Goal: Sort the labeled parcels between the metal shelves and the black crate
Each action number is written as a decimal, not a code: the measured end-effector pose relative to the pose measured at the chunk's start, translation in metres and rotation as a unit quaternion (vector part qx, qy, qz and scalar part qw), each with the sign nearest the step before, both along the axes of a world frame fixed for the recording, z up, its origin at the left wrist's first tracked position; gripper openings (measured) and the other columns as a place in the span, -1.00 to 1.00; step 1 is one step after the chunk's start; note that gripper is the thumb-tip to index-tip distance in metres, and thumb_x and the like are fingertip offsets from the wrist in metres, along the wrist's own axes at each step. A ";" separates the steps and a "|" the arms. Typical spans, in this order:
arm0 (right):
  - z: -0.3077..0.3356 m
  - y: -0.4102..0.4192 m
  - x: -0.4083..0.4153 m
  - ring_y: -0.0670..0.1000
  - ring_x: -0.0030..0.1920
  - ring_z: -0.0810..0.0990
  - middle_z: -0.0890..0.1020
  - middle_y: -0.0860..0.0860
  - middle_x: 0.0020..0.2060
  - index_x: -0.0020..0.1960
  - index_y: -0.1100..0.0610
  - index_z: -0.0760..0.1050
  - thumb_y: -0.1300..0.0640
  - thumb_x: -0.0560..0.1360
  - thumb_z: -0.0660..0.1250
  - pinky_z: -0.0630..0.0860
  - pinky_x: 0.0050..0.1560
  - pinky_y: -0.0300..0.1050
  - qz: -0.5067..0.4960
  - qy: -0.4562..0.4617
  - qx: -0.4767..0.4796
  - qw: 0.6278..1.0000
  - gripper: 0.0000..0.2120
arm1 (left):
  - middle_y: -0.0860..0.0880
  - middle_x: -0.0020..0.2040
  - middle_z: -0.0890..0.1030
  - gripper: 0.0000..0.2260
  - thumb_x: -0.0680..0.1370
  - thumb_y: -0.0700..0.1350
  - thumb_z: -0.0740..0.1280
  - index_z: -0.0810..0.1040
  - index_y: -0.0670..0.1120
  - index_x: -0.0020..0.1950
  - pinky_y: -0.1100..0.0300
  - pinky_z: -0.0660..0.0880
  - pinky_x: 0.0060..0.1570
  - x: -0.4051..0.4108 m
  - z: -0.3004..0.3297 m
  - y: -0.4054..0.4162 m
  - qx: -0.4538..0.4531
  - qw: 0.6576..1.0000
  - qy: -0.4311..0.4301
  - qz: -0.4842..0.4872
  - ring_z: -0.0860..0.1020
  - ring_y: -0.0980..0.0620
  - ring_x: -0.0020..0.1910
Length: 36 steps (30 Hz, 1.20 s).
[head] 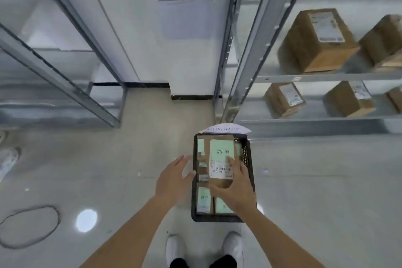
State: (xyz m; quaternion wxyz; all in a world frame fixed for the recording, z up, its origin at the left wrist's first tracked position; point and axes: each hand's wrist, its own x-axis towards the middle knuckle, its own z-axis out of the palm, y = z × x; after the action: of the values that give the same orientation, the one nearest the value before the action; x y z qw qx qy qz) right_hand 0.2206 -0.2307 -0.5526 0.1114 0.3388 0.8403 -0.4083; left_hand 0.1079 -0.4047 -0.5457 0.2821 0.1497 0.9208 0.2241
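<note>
The pale floor (130,159) carries a black crate (250,172) beside metal shelves (326,77).

Bare forearms (130,230), white shoes (174,246), black trouser legs (224,262).

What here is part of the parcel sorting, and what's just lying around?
Part of the job:
- black crate on the floor
- top parcel, under the right hand
- left hand, open beside the crate
- boxes on the metal shelves, such as the big box

Just lying about:
- loop of cable on the floor
- white paper behind the crate
</note>
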 end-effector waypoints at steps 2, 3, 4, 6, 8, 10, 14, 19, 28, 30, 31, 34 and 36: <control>-0.055 -0.012 0.012 -0.06 0.35 0.36 0.19 -0.17 0.45 0.56 -0.27 0.06 -0.40 0.15 0.41 0.62 0.09 0.07 0.014 -0.024 -0.012 1.000 0.06 | 0.13 0.58 0.21 -0.50 0.64 0.12 0.21 0.23 0.12 0.58 0.14 0.18 0.48 0.006 -0.054 -0.003 -0.012 1.000 -0.021 -0.009 0.19 0.10 0.54; -0.081 -0.017 0.018 -0.06 0.36 0.35 0.18 -0.18 0.44 0.56 -0.27 0.06 -0.40 0.14 0.40 0.63 0.09 0.07 0.020 -0.034 -0.017 0.999 0.06 | 0.13 0.58 0.22 -0.50 0.64 0.13 0.20 0.23 0.12 0.58 0.15 0.17 0.48 0.010 -0.080 -0.005 -0.017 0.999 -0.033 -0.008 0.19 0.10 0.54; -0.109 -0.020 0.021 -0.06 0.39 0.33 0.16 -0.19 0.45 0.57 -0.27 0.05 -0.40 0.15 0.40 0.63 0.10 0.07 0.027 -0.039 -0.019 0.999 0.07 | 0.14 0.57 0.21 -0.50 0.64 0.15 0.19 0.23 0.13 0.57 0.16 0.17 0.48 0.011 -0.107 -0.007 -0.022 0.999 -0.040 -0.006 0.19 0.11 0.54; -0.161 -0.023 0.021 -0.04 0.47 0.28 0.10 -0.18 0.52 0.59 -0.25 0.02 -0.40 0.18 0.41 0.61 0.16 0.03 0.036 -0.055 -0.023 0.998 0.08 | 0.14 0.58 0.21 -0.50 0.64 0.16 0.18 0.21 0.16 0.58 0.18 0.15 0.48 0.011 -0.156 -0.010 -0.037 0.998 -0.050 -0.012 0.19 0.12 0.54; -0.211 -0.025 0.016 -0.01 0.48 0.29 0.06 -0.17 0.55 0.59 -0.26 0.03 -0.40 0.17 0.41 0.62 0.14 0.05 0.033 -0.071 -0.030 0.996 0.08 | 0.13 0.58 0.21 -0.51 0.65 0.15 0.18 0.20 0.16 0.58 0.18 0.12 0.48 0.009 -0.202 -0.014 -0.046 0.997 -0.060 -0.023 0.19 0.11 0.54; -0.256 -0.027 0.011 0.01 0.46 0.33 0.07 -0.16 0.55 0.57 -0.27 0.04 -0.39 0.15 0.42 0.64 0.11 0.10 0.025 -0.083 -0.036 0.996 0.07 | 0.12 0.57 0.23 -0.51 0.65 0.15 0.18 0.21 0.15 0.57 0.16 0.13 0.48 0.008 -0.243 -0.018 -0.053 0.996 -0.064 -0.019 0.21 0.10 0.53; -0.325 -0.033 0.004 0.04 0.50 0.28 0.03 -0.12 0.59 0.58 -0.28 0.00 -0.31 0.27 0.51 0.61 0.17 0.10 0.037 -0.110 -0.018 0.993 0.03 | 0.10 0.53 0.32 -0.55 0.65 0.10 0.21 0.29 0.12 0.54 0.16 0.19 0.45 0.008 -0.307 -0.027 -0.049 0.996 -0.068 0.012 0.28 0.09 0.50; -0.387 -0.039 -0.003 0.05 0.44 0.35 0.06 -0.12 0.57 0.56 -0.28 -0.02 -0.34 0.28 0.51 0.63 0.13 0.14 0.038 -0.116 -0.007 0.992 0.03 | 0.09 0.52 0.34 -0.54 0.65 0.13 0.20 0.30 0.10 0.54 0.13 0.25 0.42 0.004 -0.364 -0.037 -0.064 0.995 -0.075 -0.005 0.31 0.07 0.48; -0.444 -0.051 -0.022 0.15 0.52 0.28 -0.11 -0.09 0.61 0.58 -0.36 -0.23 -0.25 0.39 0.54 0.59 0.17 0.15 0.010 -0.110 -0.013 0.994 0.10 | 0.08 0.52 0.35 -0.53 0.64 0.15 0.20 0.30 0.09 0.54 0.09 0.27 0.42 0.006 -0.413 -0.051 -0.081 0.991 -0.107 0.017 0.32 0.06 0.47; -0.454 -0.054 -0.023 0.15 0.57 0.22 -0.12 -0.08 0.61 0.58 -0.35 -0.25 -0.18 0.46 0.51 0.57 0.23 0.21 0.012 -0.112 -0.021 0.993 0.05 | 0.09 0.52 0.34 -0.53 0.64 0.16 0.19 0.29 0.10 0.54 0.07 0.28 0.43 0.007 -0.416 -0.051 -0.085 0.990 -0.109 0.017 0.31 0.05 0.48; -0.457 -0.054 -0.022 0.15 0.58 0.19 -0.12 -0.06 0.62 0.58 -0.35 -0.26 -0.15 0.48 0.50 0.55 0.25 0.22 0.016 -0.115 -0.024 0.993 0.04 | 0.09 0.52 0.34 -0.53 0.64 0.16 0.18 0.29 0.10 0.54 0.06 0.28 0.43 0.007 -0.417 -0.050 -0.089 0.990 -0.110 0.014 0.31 0.05 0.48; -0.460 -0.049 -0.021 0.14 0.61 0.13 -0.14 -0.04 0.65 0.56 -0.40 -0.32 -0.12 0.53 0.46 0.52 0.23 0.17 0.037 -0.131 -0.040 0.990 0.03 | 0.09 0.52 0.34 -0.53 0.64 0.16 0.19 0.29 0.10 0.54 0.06 0.28 0.43 0.006 -0.419 -0.049 -0.094 0.990 -0.109 0.010 0.31 0.05 0.48; -0.457 -0.043 -0.021 0.12 0.62 0.13 -0.16 -0.05 0.65 0.57 -0.39 -0.33 -0.14 0.56 0.40 0.53 0.14 0.10 0.060 -0.139 -0.042 0.988 -0.03 | 0.08 0.52 0.34 -0.53 0.64 0.15 0.19 0.29 0.09 0.54 0.05 0.28 0.43 0.005 -0.418 -0.046 -0.093 0.989 -0.111 0.011 0.30 0.04 0.49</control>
State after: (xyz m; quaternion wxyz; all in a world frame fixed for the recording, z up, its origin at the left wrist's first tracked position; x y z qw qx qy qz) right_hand 0.1997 -0.2735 -1.0092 0.2654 0.3363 0.8174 -0.3852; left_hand 0.1129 -0.4507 -0.9636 0.3926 0.0869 0.9023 0.1555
